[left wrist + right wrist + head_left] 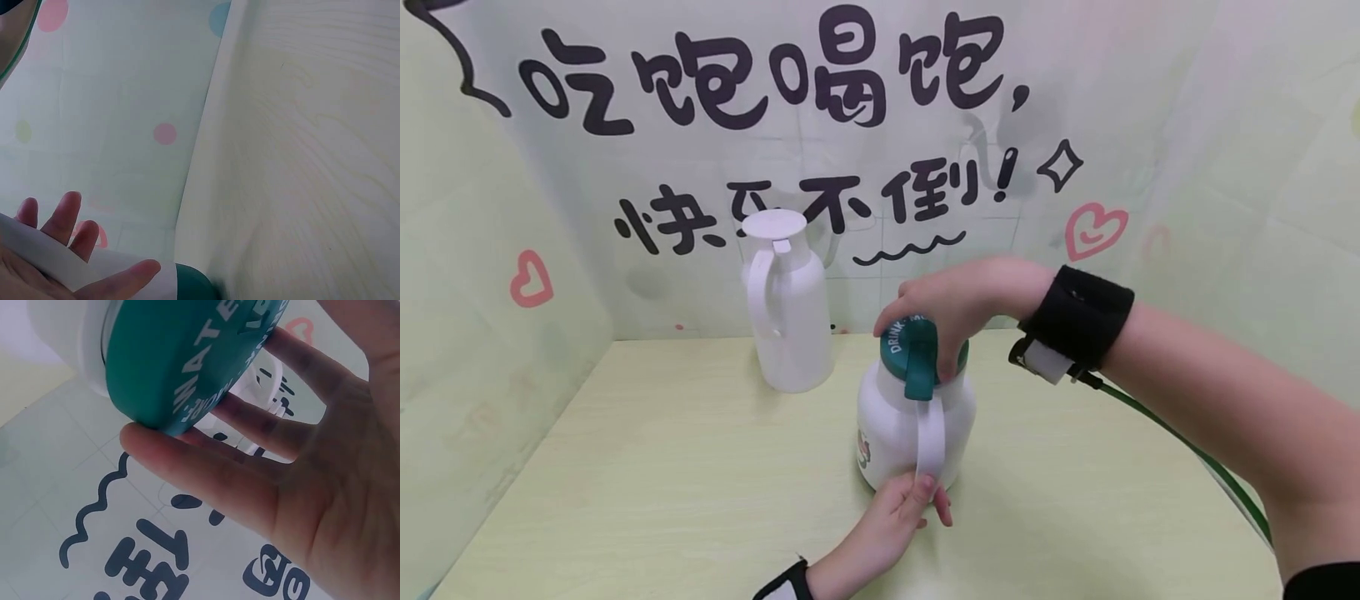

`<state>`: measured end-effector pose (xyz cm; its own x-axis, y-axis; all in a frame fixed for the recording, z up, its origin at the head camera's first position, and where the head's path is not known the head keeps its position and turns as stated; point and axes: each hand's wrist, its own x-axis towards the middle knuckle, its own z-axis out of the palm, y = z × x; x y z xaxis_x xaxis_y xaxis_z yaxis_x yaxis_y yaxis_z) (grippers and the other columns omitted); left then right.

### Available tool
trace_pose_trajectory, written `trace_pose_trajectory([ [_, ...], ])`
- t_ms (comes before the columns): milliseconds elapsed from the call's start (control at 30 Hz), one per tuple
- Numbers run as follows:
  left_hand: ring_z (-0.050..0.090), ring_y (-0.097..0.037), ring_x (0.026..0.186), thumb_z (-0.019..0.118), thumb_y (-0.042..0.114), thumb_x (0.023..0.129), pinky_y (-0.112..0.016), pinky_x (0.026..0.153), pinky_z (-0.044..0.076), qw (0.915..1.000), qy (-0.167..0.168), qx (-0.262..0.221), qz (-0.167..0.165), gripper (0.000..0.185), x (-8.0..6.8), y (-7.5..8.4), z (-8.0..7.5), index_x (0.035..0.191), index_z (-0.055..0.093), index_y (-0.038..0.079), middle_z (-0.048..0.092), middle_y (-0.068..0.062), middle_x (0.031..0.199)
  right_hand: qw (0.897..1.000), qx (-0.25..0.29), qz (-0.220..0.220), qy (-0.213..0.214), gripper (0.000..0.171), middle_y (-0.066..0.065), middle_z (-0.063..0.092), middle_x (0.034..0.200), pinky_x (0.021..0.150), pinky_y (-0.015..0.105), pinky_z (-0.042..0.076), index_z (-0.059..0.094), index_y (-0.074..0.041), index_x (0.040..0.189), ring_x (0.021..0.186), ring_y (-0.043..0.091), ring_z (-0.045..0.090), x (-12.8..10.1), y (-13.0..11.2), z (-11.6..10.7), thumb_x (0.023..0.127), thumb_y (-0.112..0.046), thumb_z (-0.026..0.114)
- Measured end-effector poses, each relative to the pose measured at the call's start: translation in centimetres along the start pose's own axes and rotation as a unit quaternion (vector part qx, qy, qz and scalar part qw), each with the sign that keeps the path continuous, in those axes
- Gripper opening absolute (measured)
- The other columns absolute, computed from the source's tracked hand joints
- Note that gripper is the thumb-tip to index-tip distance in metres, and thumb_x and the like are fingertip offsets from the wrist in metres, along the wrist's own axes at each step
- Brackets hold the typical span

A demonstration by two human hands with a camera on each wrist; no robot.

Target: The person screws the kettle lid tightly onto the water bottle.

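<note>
Bare forearms, black wrist strap [1078,318], white camera block [1047,362], green cable [1195,454]

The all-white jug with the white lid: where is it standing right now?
In the head view, the all-white jug stands upright at the back of the table, by the lettered wall, behind and left of the green-lidded jug that both hands grip.

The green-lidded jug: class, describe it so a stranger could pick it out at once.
On the pale table in front of the lettered wall, two white jugs stand. The green-lidded jug is the nearer one, between the left hand and the right hand. Unlike the all-white jug behind, it has a green lid.
</note>
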<state>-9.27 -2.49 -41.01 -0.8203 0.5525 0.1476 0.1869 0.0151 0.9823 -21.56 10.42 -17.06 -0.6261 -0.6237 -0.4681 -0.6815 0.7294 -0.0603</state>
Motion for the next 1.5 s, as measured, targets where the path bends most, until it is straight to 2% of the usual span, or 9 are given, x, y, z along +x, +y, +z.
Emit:
trace_pose_trajectory([
  [233,0.055,-0.025,0.107,0.029,0.029,0.106,-0.047,0.079,0.049,0.9999,0.000,-0.010,-0.012,0.046,0.0,0.0,0.0,0.088,0.060,0.000,0.065,-0.009,0.087,0.999,0.021,0.026,0.007,0.079,0.004,0.049,0.122,0.085,0.037,0.047,0.047,-0.031,0.139,0.110,0.022,0.048,0.0,-0.1,0.1,0.070,-0.035,0.086],
  [500,0.054,-0.023,0.107,0.029,0.029,0.107,-0.047,0.080,0.049,0.9999,0.002,-0.012,-0.009,0.047,0.1,-0.1,0.0,0.088,0.061,0.000,0.065,-0.013,0.089,0.998,0.031,0.056,0.013,0.077,0.002,0.050,0.121,0.084,0.036,0.047,0.046,-0.028,0.139,0.108,0.020,0.048,0.1,-0.3,0.3,0.072,-0.041,0.083],
  [667,0.055,-0.023,0.106,0.029,0.030,0.106,-0.048,0.080,0.049,0.9999,0.002,-0.011,-0.012,0.048,0.1,0.0,-0.1,0.086,0.061,0.000,0.065,-0.013,0.090,0.998,0.037,0.055,0.025,0.068,-0.001,0.057,0.115,0.083,0.035,0.047,0.052,-0.022,0.131,0.104,0.018,0.052,0.4,-0.5,0.4,0.074,-0.043,0.081],
  [767,0.055,-0.023,0.106,0.029,0.030,0.107,-0.049,0.080,0.049,0.9999,0.001,-0.009,-0.012,0.048,0.1,-0.1,-0.1,0.086,0.061,0.000,0.064,-0.016,0.090,0.997,0.039,0.061,0.034,0.060,-0.002,0.060,0.109,0.077,0.034,0.049,0.056,-0.021,0.124,0.098,0.017,0.055,0.4,-0.8,0.5,0.074,-0.046,0.080],
  [967,0.056,-0.021,0.105,0.029,0.030,0.106,-0.048,0.079,0.049,0.9999,0.002,-0.007,-0.012,0.047,0.1,-0.2,-0.1,0.087,0.061,0.000,0.065,-0.017,0.090,0.992,0.060,0.100,0.043,0.053,0.000,0.059,0.102,0.054,0.031,0.052,0.058,-0.019,0.113,0.086,0.019,0.058,0.2,-1.2,0.8,0.075,-0.050,0.078],
  [1233,0.055,-0.016,0.101,0.030,0.028,0.107,-0.047,0.079,0.049,0.9999,0.009,-0.003,-0.008,0.046,0.2,-0.2,0.0,0.086,0.061,0.000,0.065,-0.015,0.089,0.989,0.022,0.133,0.058,0.055,0.002,0.059,0.092,0.053,0.033,0.048,0.057,-0.014,0.104,0.061,0.021,0.059,0.1,-1.7,1.2,0.077,-0.061,0.070],
  [1500,0.055,-0.015,0.101,0.030,0.027,0.107,-0.047,0.079,0.049,0.9999,0.012,-0.005,-0.006,0.045,0.2,-0.2,0.1,0.086,0.060,0.000,0.064,-0.020,0.090,0.984,0.012,0.164,0.063,0.055,0.003,0.059,0.087,0.058,0.032,0.047,0.058,-0.011,0.096,0.077,0.019,0.057,0.4,-2.2,1.4,0.079,-0.062,0.067],
])
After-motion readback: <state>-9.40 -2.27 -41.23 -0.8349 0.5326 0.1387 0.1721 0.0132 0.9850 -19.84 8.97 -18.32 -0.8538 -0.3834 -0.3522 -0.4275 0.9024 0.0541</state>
